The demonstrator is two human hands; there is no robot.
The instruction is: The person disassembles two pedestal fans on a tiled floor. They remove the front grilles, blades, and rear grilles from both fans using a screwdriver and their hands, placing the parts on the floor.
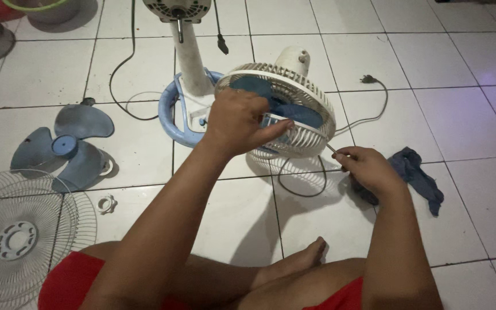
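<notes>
A small white fan [294, 109] with blue blades inside its grille stands on the tiled floor in front of me. My left hand [239, 120] grips the front rim of its grille. My right hand [368, 169] holds a thin metal tool, likely a screwdriver [333, 150], whose tip points at the lower right edge of the grille. The fan's black cord [299, 186] loops on the floor between my hands.
A loose blue fan blade [67, 146] and a white wire grille [21, 235] lie at left, with small white rings [106, 204] nearby. A taller fan stand with a blue ring base [170, 112] is behind. A dark blue cloth [417, 172] lies at right.
</notes>
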